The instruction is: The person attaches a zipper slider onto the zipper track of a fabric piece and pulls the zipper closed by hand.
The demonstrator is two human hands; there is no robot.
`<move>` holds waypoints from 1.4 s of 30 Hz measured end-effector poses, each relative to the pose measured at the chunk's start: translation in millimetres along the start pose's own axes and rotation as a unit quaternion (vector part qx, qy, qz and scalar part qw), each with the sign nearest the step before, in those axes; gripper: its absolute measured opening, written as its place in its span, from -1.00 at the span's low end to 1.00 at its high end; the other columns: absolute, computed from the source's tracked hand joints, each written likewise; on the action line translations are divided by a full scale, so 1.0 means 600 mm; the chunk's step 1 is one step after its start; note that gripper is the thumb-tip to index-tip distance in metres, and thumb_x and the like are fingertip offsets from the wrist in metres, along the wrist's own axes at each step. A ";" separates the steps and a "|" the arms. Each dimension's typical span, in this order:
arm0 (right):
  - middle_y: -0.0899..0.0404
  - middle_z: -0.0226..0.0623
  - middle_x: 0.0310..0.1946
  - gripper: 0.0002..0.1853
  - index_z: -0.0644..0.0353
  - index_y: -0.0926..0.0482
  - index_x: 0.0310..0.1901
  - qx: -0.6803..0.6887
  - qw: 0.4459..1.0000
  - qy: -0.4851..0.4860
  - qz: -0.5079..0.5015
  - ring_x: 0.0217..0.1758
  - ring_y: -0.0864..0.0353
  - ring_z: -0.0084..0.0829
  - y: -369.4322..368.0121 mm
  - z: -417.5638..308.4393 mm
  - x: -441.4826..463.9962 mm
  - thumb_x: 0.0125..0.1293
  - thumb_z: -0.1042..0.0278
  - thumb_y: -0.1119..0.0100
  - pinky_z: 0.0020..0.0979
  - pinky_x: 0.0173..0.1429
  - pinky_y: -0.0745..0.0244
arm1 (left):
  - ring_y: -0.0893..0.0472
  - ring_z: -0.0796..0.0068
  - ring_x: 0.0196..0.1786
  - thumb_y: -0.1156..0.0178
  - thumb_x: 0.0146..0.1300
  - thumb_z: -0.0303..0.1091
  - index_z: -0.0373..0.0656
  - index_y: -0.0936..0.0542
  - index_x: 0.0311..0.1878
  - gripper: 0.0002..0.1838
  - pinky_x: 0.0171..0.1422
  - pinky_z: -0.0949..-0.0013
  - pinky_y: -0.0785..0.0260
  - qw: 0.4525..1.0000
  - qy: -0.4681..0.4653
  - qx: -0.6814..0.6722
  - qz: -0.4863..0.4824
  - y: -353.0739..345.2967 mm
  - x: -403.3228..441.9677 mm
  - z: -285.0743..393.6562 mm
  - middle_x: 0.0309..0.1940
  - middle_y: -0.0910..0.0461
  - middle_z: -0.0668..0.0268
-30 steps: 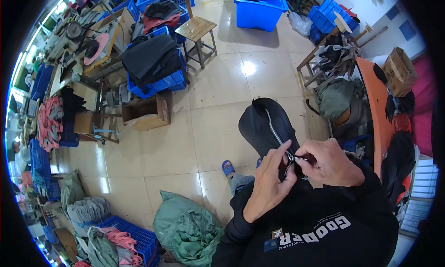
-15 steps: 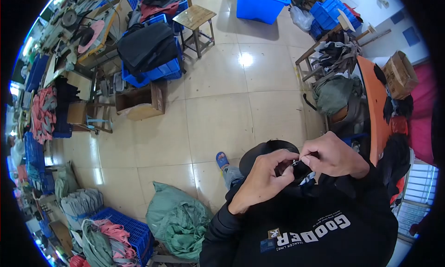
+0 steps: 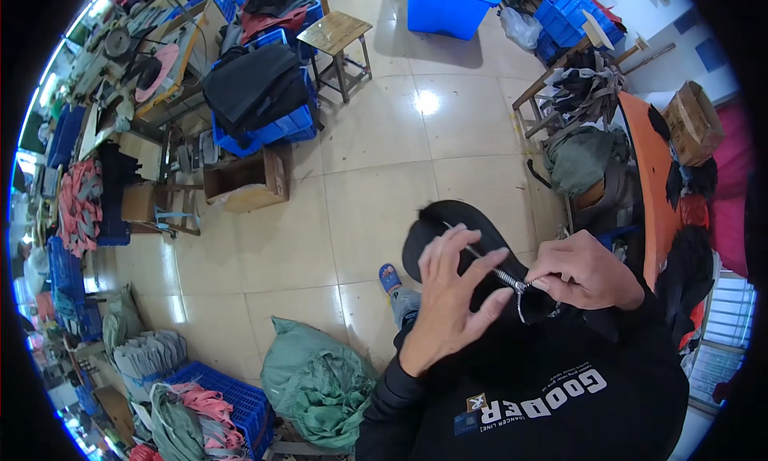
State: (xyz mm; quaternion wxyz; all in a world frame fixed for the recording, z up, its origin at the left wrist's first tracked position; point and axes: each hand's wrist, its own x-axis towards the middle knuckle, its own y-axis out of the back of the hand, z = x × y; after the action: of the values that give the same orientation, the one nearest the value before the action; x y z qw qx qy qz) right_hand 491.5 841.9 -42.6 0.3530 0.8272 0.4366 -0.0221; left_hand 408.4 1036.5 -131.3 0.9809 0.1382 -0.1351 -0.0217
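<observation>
A black fabric piece [image 3: 488, 229] with a rounded end hangs in front of my body. A silvery zipper [image 3: 507, 279] runs along it, and its two rows of teeth part near my right fingers. My right hand [image 3: 584, 271] pinches the zipper where the rows part. My left hand [image 3: 458, 297] has its fingers spread over the black piece, left of the teeth, with nothing seen gripped in it.
A green sack [image 3: 320, 385] and a blue crate [image 3: 232, 401] stand at the lower left. Beyond are a wooden stool [image 3: 336, 33], a cardboard box [image 3: 248, 181] and a blue tub [image 3: 452, 9]. An orange panel [image 3: 646, 181] rises at the right.
The black piece, drawn in close half a second ago, extends outward again. My left hand has let go and opened its fingers. My right hand stays pinched at the zipper.
</observation>
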 end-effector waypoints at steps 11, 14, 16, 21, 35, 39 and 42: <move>-0.50 -0.27 -0.59 -0.93 0.26 -0.56 -0.35 -0.027 0.999 -0.036 0.030 -0.58 -0.50 -0.40 0.002 0.053 -0.008 0.21 0.45 -0.18 -0.40 -0.46 -0.35 | -0.49 0.15 -0.33 -0.36 0.08 -0.42 -0.19 -0.53 -0.17 -0.74 -0.22 0.23 -0.34 0.990 -0.060 0.008 -0.127 -0.013 -0.004 -0.027 -0.37 -0.47 0.20; -0.51 -0.26 -0.58 -0.93 0.26 -0.56 -0.35 -0.031 0.997 -0.052 0.037 -0.57 -0.50 -0.38 -0.002 0.053 -0.011 0.20 0.44 -0.18 -0.39 -0.45 -0.36 | -0.46 0.18 -0.48 -0.35 0.09 -0.44 -0.19 -0.49 -0.27 -0.78 -0.42 0.24 -0.26 0.994 -0.043 0.070 -0.076 -0.024 -0.008 -0.010 -0.46 -0.42 0.22; -0.51 -0.26 -0.57 -0.92 0.25 -0.56 -0.35 -0.035 0.997 -0.059 0.037 -0.56 -0.51 -0.38 -0.009 0.055 -0.019 0.20 0.44 -0.19 -0.38 -0.45 -0.37 | -0.45 0.20 -0.49 -0.35 0.09 -0.44 -0.19 -0.49 -0.28 -0.79 -0.44 0.24 -0.25 0.993 -0.034 0.096 -0.065 -0.031 -0.010 -0.003 -0.48 -0.40 0.23; -0.51 -0.24 -0.55 -0.91 0.25 -0.57 -0.35 -0.048 0.995 -0.078 0.037 -0.54 -0.52 -0.35 -0.033 0.052 -0.022 0.19 0.42 -0.20 -0.37 -0.44 -0.38 | -0.44 0.25 -0.53 -0.33 0.12 -0.41 -0.13 -0.45 -0.36 -0.81 -0.46 0.26 -0.26 0.980 -0.028 0.197 -0.018 -0.049 -0.014 0.004 -0.53 -0.34 0.26; -0.53 -0.20 -0.51 -0.88 0.23 -0.57 -0.35 -0.088 0.974 0.108 0.177 -0.48 -0.56 -0.29 -0.119 0.043 0.070 0.16 0.37 -0.23 -0.33 -0.40 -0.42 | -0.54 0.32 -0.49 -0.16 0.30 -0.28 -0.07 -0.41 -0.34 -0.83 -0.44 0.34 -0.39 0.943 0.016 0.333 -0.011 -0.039 -0.030 -0.035 -0.48 -0.42 0.27; -0.53 -0.19 -0.50 -0.88 0.22 -0.57 -0.34 -0.097 0.968 0.101 0.207 -0.46 -0.57 -0.28 -0.136 0.055 0.102 0.16 0.36 -0.23 -0.32 -0.39 -0.43 | -0.57 0.28 -0.49 -0.13 0.36 -0.24 -0.09 -0.41 -0.30 -0.82 -0.47 0.34 -0.41 0.940 0.061 0.335 -0.038 -0.017 -0.028 -0.051 -0.44 -0.46 0.24; -0.54 -0.18 -0.49 -0.87 0.22 -0.57 -0.34 -0.103 0.966 0.089 0.221 -0.45 -0.58 -0.26 -0.143 0.073 0.119 0.15 0.35 -0.24 -0.31 -0.38 -0.44 | -0.57 0.25 -0.50 -0.11 0.37 -0.22 -0.10 -0.41 -0.27 -0.81 -0.49 0.33 -0.41 0.937 0.082 0.333 -0.067 -0.011 -0.015 -0.066 -0.43 -0.47 0.23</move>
State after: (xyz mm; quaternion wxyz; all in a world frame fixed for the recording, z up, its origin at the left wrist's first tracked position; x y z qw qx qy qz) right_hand 484.1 897.5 -148.7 0.3921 0.8611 0.2723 0.1751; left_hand 410.4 1041.1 -172.1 0.8825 0.4673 -0.0438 -0.0292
